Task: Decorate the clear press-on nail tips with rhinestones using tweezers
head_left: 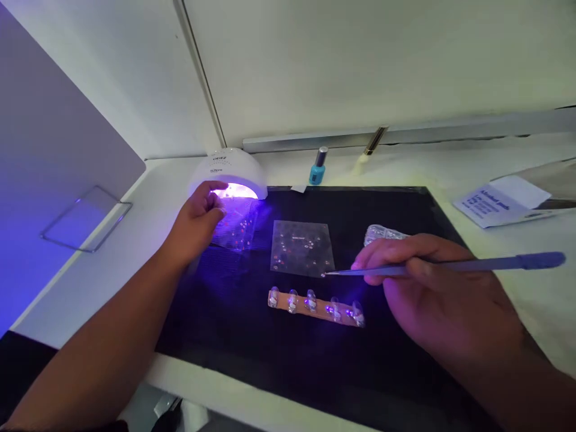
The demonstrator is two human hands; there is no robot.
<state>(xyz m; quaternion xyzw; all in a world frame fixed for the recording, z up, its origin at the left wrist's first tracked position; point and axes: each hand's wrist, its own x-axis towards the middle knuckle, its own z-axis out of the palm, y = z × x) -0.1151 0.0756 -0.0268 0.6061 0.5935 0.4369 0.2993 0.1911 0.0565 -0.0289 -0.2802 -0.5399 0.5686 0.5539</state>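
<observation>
My right hand [432, 282] grips a slim purple nail-art brush [477, 264] like a pen. A tiny pale piece sits at the tool's tip, by the near right corner of a clear sticker sheet [303, 246]. Nearer to me lies a tan strip [300, 303] with several clear, shiny false nails [310, 300] stuck across it. At the mouth of a lit white nail lamp [229, 165], my left hand [202, 210] has its index finger and thumb apart. Another clear sheet with small decorations [238, 225] lies beside it, partly under the lamp's glow.
A black mat [270, 360] covers much of the white table. Behind it stand a blue polish bottle [317, 171] and a gold-capped brush [373, 144] leaning on the wall ledge. Right are an alcohol pad packet [486, 204] and a crinkled clear packet [382, 233]. A wire frame [85, 219] is left.
</observation>
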